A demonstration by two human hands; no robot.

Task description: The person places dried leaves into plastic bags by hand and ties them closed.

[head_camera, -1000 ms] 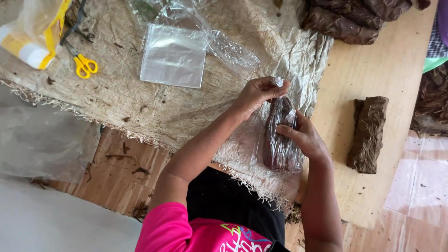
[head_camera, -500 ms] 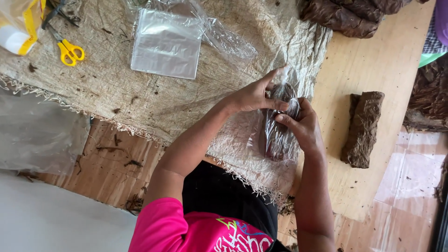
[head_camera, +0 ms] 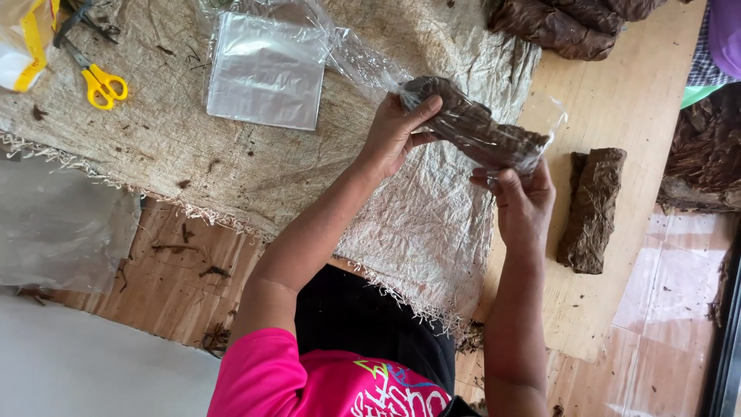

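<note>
Both of my hands hold one brown bundle of dried leaves (head_camera: 482,131) wrapped in a clear plastic bag, lifted above the burlap cloth (head_camera: 231,170). My left hand (head_camera: 395,133) grips the bundle's left end, thumb on top. My right hand (head_camera: 519,202) supports the right end from below, fingers on the plastic. The bundle lies tilted, its right end lower. The bag's loose clear tail (head_camera: 363,62) trails up to the left.
A flat stack of clear bags (head_camera: 266,73) lies on the burlap, with yellow-handled scissors (head_camera: 96,81) at the far left. Another leaf bundle (head_camera: 593,208) rests on the wooden board at right. More bundles (head_camera: 563,27) sit at the top. Plastic sheeting (head_camera: 62,224) lies left.
The wrapped bundle has been lifted off the cloth and turned from upright to nearly level. My left hand now grips its left end and my right hand holds under its right end.
</note>
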